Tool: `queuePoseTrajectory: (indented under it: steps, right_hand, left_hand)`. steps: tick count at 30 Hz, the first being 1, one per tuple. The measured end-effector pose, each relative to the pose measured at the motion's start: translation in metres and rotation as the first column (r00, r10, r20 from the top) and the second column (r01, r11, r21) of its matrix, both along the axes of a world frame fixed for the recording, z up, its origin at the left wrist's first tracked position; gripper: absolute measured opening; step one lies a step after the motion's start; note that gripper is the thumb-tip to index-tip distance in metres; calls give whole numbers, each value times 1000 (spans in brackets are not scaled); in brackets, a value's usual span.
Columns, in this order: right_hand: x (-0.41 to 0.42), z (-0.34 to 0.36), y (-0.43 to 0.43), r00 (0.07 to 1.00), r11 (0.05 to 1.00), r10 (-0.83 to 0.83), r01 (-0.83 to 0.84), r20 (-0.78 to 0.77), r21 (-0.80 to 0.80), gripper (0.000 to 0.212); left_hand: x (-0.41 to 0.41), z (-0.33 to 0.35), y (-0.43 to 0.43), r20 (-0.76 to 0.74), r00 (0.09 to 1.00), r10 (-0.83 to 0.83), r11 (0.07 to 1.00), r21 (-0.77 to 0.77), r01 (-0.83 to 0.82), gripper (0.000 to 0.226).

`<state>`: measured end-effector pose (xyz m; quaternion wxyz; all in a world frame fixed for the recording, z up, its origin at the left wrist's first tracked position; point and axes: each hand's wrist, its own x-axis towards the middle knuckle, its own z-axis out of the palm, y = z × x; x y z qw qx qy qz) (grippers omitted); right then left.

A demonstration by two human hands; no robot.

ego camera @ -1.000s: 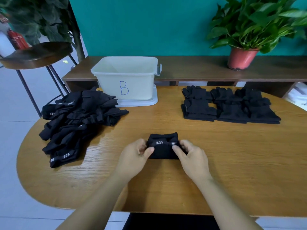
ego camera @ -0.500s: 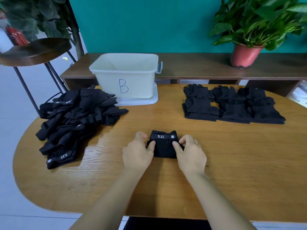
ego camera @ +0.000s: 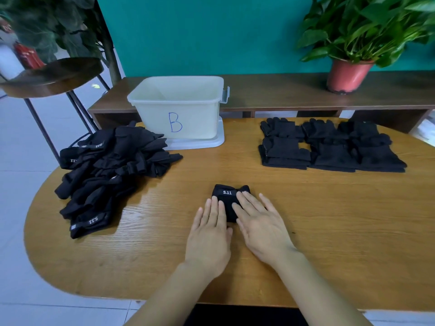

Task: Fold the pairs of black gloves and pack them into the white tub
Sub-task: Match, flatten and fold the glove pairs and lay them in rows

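Black gloves, one folded pair (ego camera: 229, 198), lie on the desk (ego camera: 329, 220) straight in front of you. In the head view both of your hands rest on the pair: your left hand (ego camera: 209, 234) lies flat with straight fingers on its left edge, and your right hand (ego camera: 261, 224) lies flat across its near right part. Neither curls round anything, so you appear to be pressing the fold down. The job looks partway done. Neat stacks of folded gloves (ego camera: 329, 147) sit at the right of the desk and a loose heap of unfolded gloves (ego camera: 110, 170) waits at the left. The white tub (ego camera: 179, 114) at the back shows no glove inside from this angle, so packing seems not yet begun. The pair's cuff tag (ego camera: 227, 192) reads "5.11". The same mark shows upside down on a heap cuff (ego camera: 93, 221), and a blue handwritten "B" (ego camera: 175, 122) marks the tub's front.
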<state>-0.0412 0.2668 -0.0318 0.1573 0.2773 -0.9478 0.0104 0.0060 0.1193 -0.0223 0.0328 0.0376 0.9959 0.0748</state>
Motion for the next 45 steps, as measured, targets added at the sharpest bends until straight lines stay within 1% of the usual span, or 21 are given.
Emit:
queuePoseTrajectory:
  steps: [3,8,12,15,21,28,32,37,42,45]
  right_hand:
    - [1,2,5,999,999,-32,32,15,2,51]
    - [1,5,41,995,995,-99,99,21,-5,52]
    - [3,4,83,982,982,-188,188,28,-8,52]
    - [4,2,116,967,967,-252,253,28,-22,53]
    - [7,2,182,923,921,-383,385,39,-62,52]
    - [8,-8,256,829,820,-559,555,11,-142,49]
    - [6,-10,285,763,751,-646,639,14,-166,50]
    - [-2,-13,311,674,651,-738,723,31,-230,52]
    - [-20,-13,326,593,564,-803,786,51,-254,55]
    - [-32,-14,333,553,524,-830,819,76,-235,56]
  left_hand:
    - [-5,1,-2,31,999,-27,994,104,24,59]
    - [-19,4,22,30,986,-163,976,150,157,60]
    - [-32,6,64,40,967,-250,960,138,242,59]
    - [-42,7,96,61,948,-313,947,96,307,59]
    - [-65,10,165,117,888,-444,896,38,443,59]
    - [-95,12,250,154,794,-588,803,-10,596,59]
    - [-113,11,290,147,740,-657,743,-46,668,59]
    - [-137,9,331,94,677,-730,667,-116,736,59]
    - [-165,1,357,42,626,-778,618,-120,777,59]
    - [-182,-3,367,10,600,-800,595,-106,796,58]
